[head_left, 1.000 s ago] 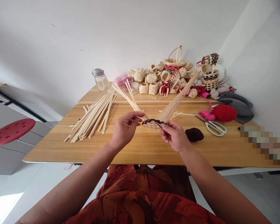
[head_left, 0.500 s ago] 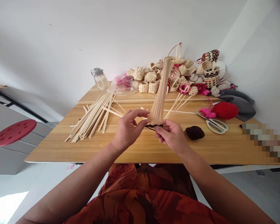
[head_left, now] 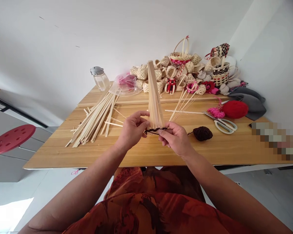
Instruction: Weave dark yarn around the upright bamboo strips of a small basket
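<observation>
A bundle of pale wooden strips (head_left: 154, 97) stands between my hands, its strips fanned slightly at the lower end. Dark brown yarn (head_left: 152, 130) is woven in and out across the base of the strips. My left hand (head_left: 134, 128) pinches the left end of that woven row between thumb and fingers. My right hand (head_left: 174, 135) grips the row's right end, thumb in front and the other fingers curled behind. From there a strand runs to a dark brown yarn ball (head_left: 202, 133) on the table, just right of my right hand.
Many loose strips (head_left: 95, 120) lie on the left of the table. Behind stand small woven baskets (head_left: 171, 71) and a clear bottle (head_left: 100, 78). Scissors (head_left: 223, 125), a red yarn ball (head_left: 235, 109) and pink yarn (head_left: 216, 112) lie to the right. A red stool (head_left: 13, 138) is at far left.
The strip bundle has tipped from leaning right to leaning left, and shifted left with both hands. Both hands keep their grip. The view has shifted slightly.
</observation>
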The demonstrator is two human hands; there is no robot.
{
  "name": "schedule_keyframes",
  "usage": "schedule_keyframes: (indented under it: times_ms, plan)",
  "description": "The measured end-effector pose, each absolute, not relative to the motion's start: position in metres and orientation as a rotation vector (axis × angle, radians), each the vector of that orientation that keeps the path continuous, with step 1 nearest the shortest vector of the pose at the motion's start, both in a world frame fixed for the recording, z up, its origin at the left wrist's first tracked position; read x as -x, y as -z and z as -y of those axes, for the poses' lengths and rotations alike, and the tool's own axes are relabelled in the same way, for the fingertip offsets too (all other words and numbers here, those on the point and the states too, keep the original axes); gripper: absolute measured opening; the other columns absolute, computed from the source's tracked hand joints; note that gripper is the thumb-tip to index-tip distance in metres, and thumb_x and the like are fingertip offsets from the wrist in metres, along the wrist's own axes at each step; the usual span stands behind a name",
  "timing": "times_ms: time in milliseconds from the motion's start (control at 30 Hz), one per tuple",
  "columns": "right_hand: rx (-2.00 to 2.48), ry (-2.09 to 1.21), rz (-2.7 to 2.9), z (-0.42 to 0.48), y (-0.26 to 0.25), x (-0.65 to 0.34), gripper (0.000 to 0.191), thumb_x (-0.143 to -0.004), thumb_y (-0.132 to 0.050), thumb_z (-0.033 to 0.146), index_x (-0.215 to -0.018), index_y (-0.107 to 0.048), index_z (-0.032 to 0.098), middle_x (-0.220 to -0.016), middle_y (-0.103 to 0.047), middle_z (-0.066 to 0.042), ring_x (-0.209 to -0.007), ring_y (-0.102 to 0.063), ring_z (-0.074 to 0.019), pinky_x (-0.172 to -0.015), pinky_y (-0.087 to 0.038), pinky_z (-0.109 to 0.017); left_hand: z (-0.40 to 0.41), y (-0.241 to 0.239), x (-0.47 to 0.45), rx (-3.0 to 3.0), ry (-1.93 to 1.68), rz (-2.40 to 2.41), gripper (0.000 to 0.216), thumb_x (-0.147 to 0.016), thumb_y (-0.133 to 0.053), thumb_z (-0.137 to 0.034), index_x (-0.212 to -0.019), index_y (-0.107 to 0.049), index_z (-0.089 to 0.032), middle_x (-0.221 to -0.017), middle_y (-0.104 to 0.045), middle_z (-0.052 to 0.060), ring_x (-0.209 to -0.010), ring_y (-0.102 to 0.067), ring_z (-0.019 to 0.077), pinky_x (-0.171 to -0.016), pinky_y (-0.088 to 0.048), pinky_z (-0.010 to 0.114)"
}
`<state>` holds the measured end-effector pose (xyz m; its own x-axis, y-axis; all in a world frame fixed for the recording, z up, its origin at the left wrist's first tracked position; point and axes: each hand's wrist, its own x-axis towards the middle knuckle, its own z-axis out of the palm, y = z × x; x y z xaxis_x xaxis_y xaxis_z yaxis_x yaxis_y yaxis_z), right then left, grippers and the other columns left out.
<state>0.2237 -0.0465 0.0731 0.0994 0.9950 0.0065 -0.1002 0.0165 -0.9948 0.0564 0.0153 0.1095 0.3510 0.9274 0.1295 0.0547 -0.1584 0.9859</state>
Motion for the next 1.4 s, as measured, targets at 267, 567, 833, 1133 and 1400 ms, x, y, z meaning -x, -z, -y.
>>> schedule_keyframes:
  times_ms: [267,567,833,1133,1400]
  plan:
    - [1.215,-1.201,1.043,0.045,-0.068,-0.224,0.027,-0.076,-0.075,0.04,-0.083,-0.061,0.018,-0.056,-0.064,0.002,-0.04,-0.052,-0.0081,-0.036,-0.031,-0.019,-0.014,-0.107,-0.055,-1.551,-0.912,-0.902,0.027,-0.07,-0.082,-0.032,-0.079,-0.064,-0.015,-0.071,-0.066,0.0,-0.059,-0.062,0.0109,-0.051,-0.056,0.021]
    - [1.203,-1.23,1.01,0.044,-0.066,-0.225,0.031,-0.073,-0.078,0.044,-0.079,-0.062,0.018,-0.056,-0.064,0.002,-0.039,-0.051,-0.0086,-0.036,-0.032,-0.02,-0.015,-0.09,-0.054,-1.544,-0.978,-0.657,0.018,-0.076,-0.079,-0.027,-0.086,-0.069,-0.016,-0.081,-0.073,0.003,-0.072,-0.069,0.0139,-0.07,-0.059,0.027]
    - [1.152,-1.19,1.032,0.045,-0.059,-0.219,0.026,-0.076,-0.077,0.04,-0.078,-0.06,0.019,-0.054,-0.064,0.004,-0.04,-0.05,-0.0083,-0.039,-0.038,-0.02,-0.01,-0.093,-0.058,-1.49,-0.898,-0.911,0.031,-0.072,-0.083,-0.028,-0.1,-0.076,-0.015,-0.079,-0.077,0.005,-0.068,-0.07,0.0145,-0.065,-0.058,0.025]
    - [1.119,-1.168,1.086,0.043,-0.057,-0.22,0.021,-0.079,-0.075,0.037,-0.082,-0.064,0.019,-0.057,-0.064,0.004,-0.041,-0.051,-0.0087,-0.041,-0.041,-0.021,-0.011,-0.091,-0.058,-1.302,-0.895,-0.932,0.043,-0.066,-0.088,-0.033,-0.102,-0.074,-0.014,-0.075,-0.076,0.004,-0.066,-0.071,0.0136,-0.064,-0.059,0.023]
    - [1.14,-1.16,1.105,0.046,-0.053,-0.219,0.025,-0.079,-0.075,0.042,-0.083,-0.065,0.02,-0.059,-0.065,0.003,-0.043,-0.053,-0.0094,-0.044,-0.043,-0.022,-0.01,-0.09,-0.057,-1.301,-0.881,-0.904,0.037,-0.063,-0.089,-0.033,-0.09,-0.073,-0.014,-0.076,-0.076,0.005,-0.065,-0.069,0.0132,-0.061,-0.056,0.022]
